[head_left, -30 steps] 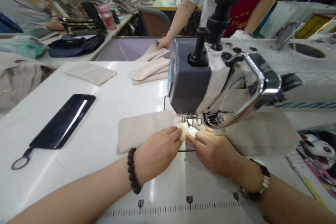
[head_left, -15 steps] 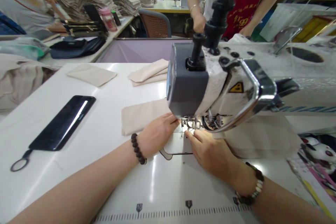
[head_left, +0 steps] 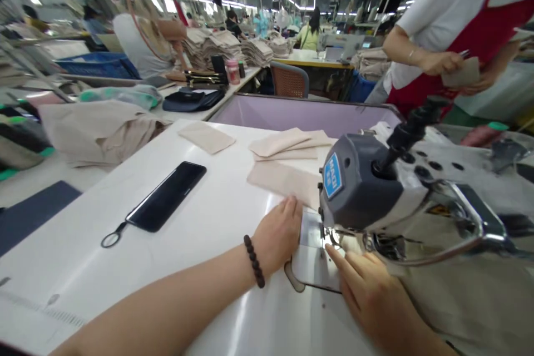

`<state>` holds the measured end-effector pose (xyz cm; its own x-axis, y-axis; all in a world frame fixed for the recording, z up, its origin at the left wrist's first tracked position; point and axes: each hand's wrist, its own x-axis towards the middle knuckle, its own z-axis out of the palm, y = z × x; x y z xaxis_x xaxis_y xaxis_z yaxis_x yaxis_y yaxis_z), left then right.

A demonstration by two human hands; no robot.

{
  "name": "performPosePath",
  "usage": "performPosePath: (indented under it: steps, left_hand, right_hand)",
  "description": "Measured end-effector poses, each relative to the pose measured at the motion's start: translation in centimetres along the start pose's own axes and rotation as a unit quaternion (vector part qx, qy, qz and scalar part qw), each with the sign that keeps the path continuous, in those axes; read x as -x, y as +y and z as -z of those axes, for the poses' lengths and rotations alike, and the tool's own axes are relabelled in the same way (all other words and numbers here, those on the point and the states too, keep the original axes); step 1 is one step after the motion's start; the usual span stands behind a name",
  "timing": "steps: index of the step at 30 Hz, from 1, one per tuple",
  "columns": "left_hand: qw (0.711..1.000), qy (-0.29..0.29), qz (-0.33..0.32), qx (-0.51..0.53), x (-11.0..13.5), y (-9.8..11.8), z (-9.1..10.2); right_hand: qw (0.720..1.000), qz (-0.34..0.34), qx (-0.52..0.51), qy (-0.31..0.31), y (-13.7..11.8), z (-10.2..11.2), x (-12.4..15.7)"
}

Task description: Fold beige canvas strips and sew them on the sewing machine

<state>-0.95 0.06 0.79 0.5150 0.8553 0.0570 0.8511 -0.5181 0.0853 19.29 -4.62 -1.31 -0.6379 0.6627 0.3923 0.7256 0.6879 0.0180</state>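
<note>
My left hand (head_left: 277, 233) lies flat on the white tabletop, fingers stretched forward and close together. Its fingertips reach the near edge of a beige fabric piece (head_left: 283, 178), left of the sewing machine (head_left: 362, 178). Beside the metal needle plate (head_left: 311, 258), my right hand (head_left: 371, 283) has its index finger extended toward the presser foot (head_left: 331, 236). Its other fingers are bent and partly hidden, with no clear grip visible. Next to it on the right, a larger beige cloth (head_left: 471, 295) spreads under the machine arm.
Folded beige pieces (head_left: 287, 144) and a single piece (head_left: 207, 137) lie toward the back. A black phone (head_left: 167, 197) with a ring strap rests at left. Crumpled cloth (head_left: 95, 128) sits farther left. Across the table, a person in a red apron (head_left: 471, 39) holds a small beige piece.
The camera view has tilted up and turned left. My left hand has moved away from the needle toward the fabric piece. My right hand stays near the presser foot.
</note>
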Motion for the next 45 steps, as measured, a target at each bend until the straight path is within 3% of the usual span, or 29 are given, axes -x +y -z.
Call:
performPosePath:
  steps: [3, 6, 9, 14, 17, 21, 26, 31, 39, 45]
  left_hand:
    - [0.997, 0.06, 0.05, -0.009, -0.5, -1.0, -1.0]
    - [0.997, 0.07, 0.017, -0.023, -0.6, -1.4, -1.5]
    - [0.996, 0.075, -0.026, -0.03, -0.3, -1.2, -1.5]
    - [0.992, 0.09, -0.09, 0.001, 0.1, -0.9, -1.0]
    - [0.989, 0.088, -0.117, 0.015, 0.1, -0.6, -0.4]
    - [0.987, 0.077, -0.136, -0.019, 0.4, 0.0, 0.9]
    - [0.983, 0.058, -0.165, -0.058, 1.4, 0.6, 2.5]
    - [0.981, 0.07, -0.176, -0.032, 3.3, 0.6, 2.7]
    - [0.976, 0.08, -0.198, -0.035, 5.2, 1.0, 2.7]
    - [0.972, 0.078, -0.217, -0.043, 5.6, 1.8, 3.0]
  right_hand:
    - [0.999, 0.026, -0.023, 0.008, 0.3, -0.1, -0.1]
    - [0.997, 0.057, -0.049, 0.004, 0.3, 0.6, -0.2]
    - [0.996, 0.076, -0.049, -0.01, 0.0, 2.8, 0.1]
    - [0.999, -0.01, 0.047, -0.023, 0.8, 8.0, 1.5]
    - [0.99, -0.091, 0.096, -0.039, 1.6, 9.5, 2.5]
    - [0.978, -0.155, 0.101, -0.097, 1.7, 9.2, 3.2]
    - [0.976, -0.193, 0.053, -0.085, 1.3, 9.2, 2.4]
    - [0.962, -0.233, 0.054, -0.129, 1.5, 9.1, 1.6]
    - [0.958, -0.267, 0.014, -0.107, 2.0, 8.5, 1.9]
    - [0.956, -0.268, -0.084, -0.089, 3.6, 8.9, 1.9]
